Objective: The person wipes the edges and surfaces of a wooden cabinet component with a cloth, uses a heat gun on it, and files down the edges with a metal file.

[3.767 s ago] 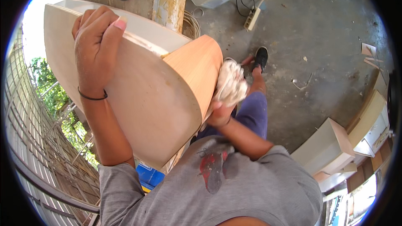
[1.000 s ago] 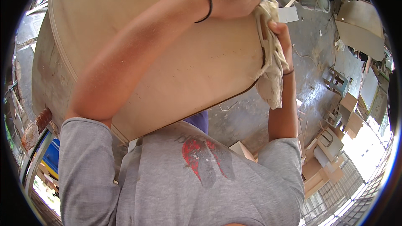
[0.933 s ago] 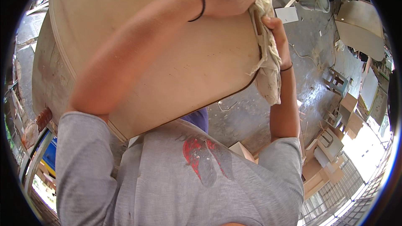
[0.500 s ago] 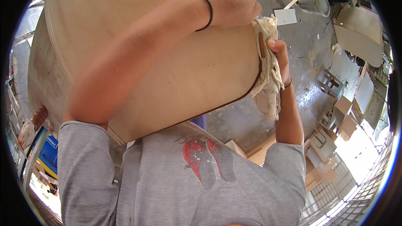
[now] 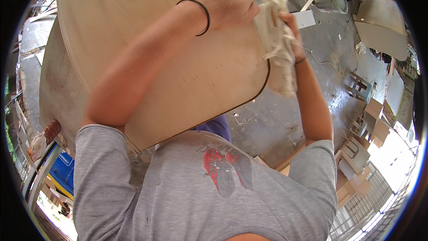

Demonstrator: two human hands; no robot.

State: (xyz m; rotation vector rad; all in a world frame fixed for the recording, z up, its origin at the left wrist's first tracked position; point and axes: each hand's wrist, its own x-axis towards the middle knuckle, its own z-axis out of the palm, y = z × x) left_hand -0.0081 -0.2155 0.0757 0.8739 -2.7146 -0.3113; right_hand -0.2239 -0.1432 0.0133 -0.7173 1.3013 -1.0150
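Note:
A large tan wooden panel (image 5: 200, 80) with a rounded corner and a dark edge lies in front of my body. My left forearm crosses over it, and my left hand (image 5: 223, 2), with a black band at the wrist, is closed near the panel's right side. Its fingers curl away from view, so what they grip is hidden. At the panel's right edge my right hand (image 5: 292, 33) clutches a crumpled cream cloth (image 5: 278, 40), which hangs down beside the rounded corner. The cloth is slightly blurred and covers part of the edge.
A second curved board (image 5: 58, 85) sits under the panel at left, near a reddish-brown cylinder end (image 5: 51, 129). A blue bin (image 5: 62, 167) stands lower left. On the grey floor at right are a translucent bucket (image 5: 332, 1), a white sheet (image 5: 305, 18) and leaning boards (image 5: 381, 27).
My right hand and the cloth have moved up along the panel's right edge. My left hand has shifted slightly left and up. The whole view has turned a little.

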